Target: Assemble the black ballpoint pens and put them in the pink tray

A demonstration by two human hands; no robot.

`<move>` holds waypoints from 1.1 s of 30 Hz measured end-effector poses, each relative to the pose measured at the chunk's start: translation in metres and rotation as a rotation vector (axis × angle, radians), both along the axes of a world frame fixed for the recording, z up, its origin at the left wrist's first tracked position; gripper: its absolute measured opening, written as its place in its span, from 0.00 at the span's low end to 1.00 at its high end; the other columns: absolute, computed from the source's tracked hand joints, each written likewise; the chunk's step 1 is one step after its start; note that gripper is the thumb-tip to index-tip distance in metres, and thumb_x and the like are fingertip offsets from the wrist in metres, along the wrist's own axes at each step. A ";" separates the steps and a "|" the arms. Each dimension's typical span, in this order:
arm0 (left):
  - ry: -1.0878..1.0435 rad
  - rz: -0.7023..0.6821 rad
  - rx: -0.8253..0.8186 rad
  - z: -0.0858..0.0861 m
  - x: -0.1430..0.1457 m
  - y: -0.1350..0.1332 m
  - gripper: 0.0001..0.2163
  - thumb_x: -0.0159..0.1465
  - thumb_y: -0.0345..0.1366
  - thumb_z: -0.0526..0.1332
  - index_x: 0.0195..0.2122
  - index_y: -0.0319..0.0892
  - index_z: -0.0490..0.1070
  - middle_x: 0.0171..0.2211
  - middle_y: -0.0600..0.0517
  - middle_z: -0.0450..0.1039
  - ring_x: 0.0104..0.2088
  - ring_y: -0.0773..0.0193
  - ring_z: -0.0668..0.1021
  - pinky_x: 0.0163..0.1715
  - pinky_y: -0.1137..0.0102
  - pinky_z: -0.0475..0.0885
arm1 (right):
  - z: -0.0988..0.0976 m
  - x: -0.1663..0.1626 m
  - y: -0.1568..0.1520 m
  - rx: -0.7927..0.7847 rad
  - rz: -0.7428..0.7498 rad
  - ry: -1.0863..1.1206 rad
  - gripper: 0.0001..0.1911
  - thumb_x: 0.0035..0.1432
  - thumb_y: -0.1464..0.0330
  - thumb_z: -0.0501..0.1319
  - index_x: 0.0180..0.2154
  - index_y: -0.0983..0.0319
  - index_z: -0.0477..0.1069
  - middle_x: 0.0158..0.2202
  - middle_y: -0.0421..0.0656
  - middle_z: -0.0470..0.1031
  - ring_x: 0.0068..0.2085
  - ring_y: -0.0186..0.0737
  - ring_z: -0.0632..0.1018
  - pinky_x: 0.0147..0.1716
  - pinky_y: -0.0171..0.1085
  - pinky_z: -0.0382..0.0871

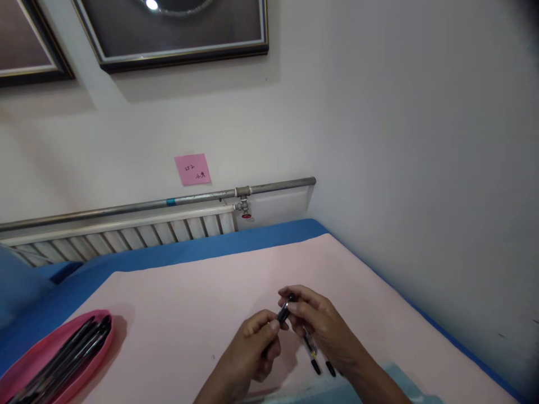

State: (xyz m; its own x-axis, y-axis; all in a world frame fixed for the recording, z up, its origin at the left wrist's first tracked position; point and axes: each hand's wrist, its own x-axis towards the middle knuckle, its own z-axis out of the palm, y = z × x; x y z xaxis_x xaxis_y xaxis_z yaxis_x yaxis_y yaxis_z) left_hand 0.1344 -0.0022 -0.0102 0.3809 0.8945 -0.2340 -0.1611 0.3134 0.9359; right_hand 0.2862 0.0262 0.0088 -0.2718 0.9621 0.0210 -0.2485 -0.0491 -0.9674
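Observation:
A black pen [283,312] with a shiny silvery glint is held between my two hands, above the pink sheet. My left hand [255,347] pinches its lower end between thumb and fingers. The fingers of my right hand [316,318] close around its upper end. Only a short dark length shows, so I cannot tell whether the cap is on. Beneath my right hand lies a clear pen [310,349] with a black end. Beside it, the black end of another pen [330,368] pokes out, the remainder hidden by my wrist.
A pink oval tray [110,331] with several black pens [78,350] stands at the lower left. The pink sheet [177,314] covers a blue tabletop [181,252]. Light blue material [337,393] lies at the near edge. Walls, a radiator [160,231] and a pipe [122,210] bound the table.

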 end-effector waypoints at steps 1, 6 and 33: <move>-0.008 -0.001 0.000 0.000 0.000 -0.001 0.13 0.58 0.48 0.56 0.33 0.42 0.63 0.15 0.62 0.57 0.09 0.79 0.52 0.09 0.79 0.42 | 0.001 0.000 0.000 0.001 0.003 0.015 0.17 0.45 0.61 0.63 0.37 0.64 0.71 0.29 0.43 0.72 0.22 0.31 0.68 0.19 0.32 0.58; 0.019 0.017 -0.015 -0.003 0.001 -0.001 0.15 0.59 0.49 0.54 0.36 0.42 0.63 0.16 0.61 0.58 0.09 0.78 0.52 0.09 0.79 0.42 | -0.007 -0.001 0.002 0.007 -0.048 -0.062 0.14 0.45 0.60 0.63 0.32 0.63 0.70 0.18 0.36 0.64 0.18 0.29 0.62 0.17 0.31 0.54; 0.027 0.007 0.020 -0.002 0.003 0.000 0.11 0.59 0.45 0.56 0.31 0.42 0.61 0.16 0.62 0.57 0.10 0.79 0.53 0.09 0.79 0.42 | -0.001 -0.004 -0.001 0.056 -0.053 -0.131 0.16 0.49 0.59 0.59 0.37 0.63 0.70 0.24 0.39 0.69 0.22 0.31 0.68 0.22 0.31 0.62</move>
